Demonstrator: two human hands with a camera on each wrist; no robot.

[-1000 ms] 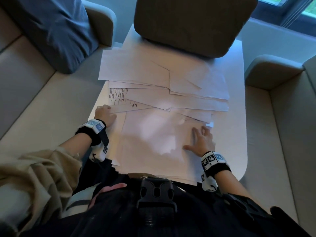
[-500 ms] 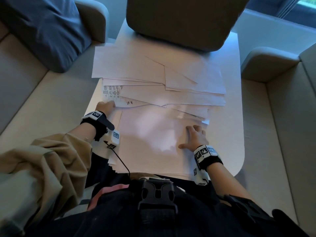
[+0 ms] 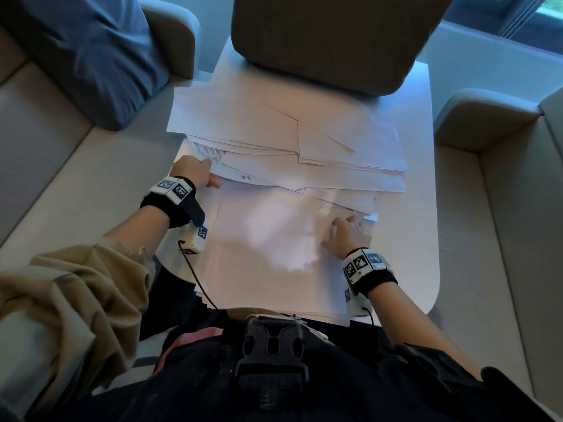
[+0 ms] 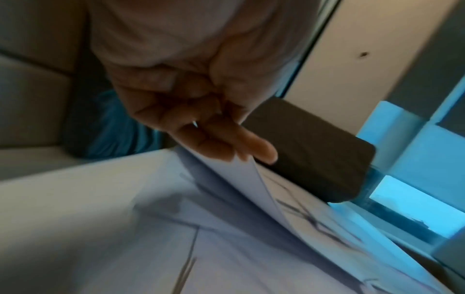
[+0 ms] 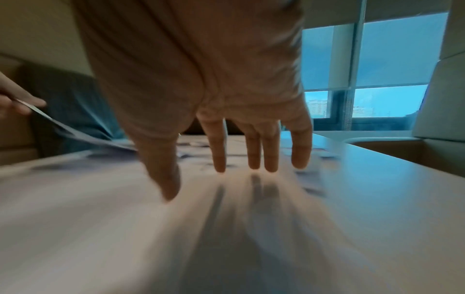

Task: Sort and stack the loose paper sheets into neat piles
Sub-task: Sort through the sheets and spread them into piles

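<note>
Loose white paper sheets (image 3: 304,147) lie fanned and overlapping across the far half of a white table (image 3: 420,208). A squarer pile (image 3: 268,257) sits at the near edge. My left hand (image 3: 195,172) pinches the left edge of a printed sheet (image 3: 213,155) and lifts it; the left wrist view shows the thumb and fingers (image 4: 226,145) closed on that sheet (image 4: 241,175). My right hand (image 3: 347,236) lies flat, fingers straight, on the near pile's right side; its fingertips (image 5: 254,163) press the paper (image 5: 176,228).
A dark brown chair back (image 3: 329,41) stands at the table's far edge. Beige sofa seats (image 3: 61,184) flank the table, with a blue cushion (image 3: 82,50) at the left. A window (image 5: 365,79) is beyond. A black buckle (image 3: 271,345) hangs at my waist.
My left hand has moved away from me along the table's left edge and taken hold of the printed sheet's edge. The right hand stays flat on the near pile.
</note>
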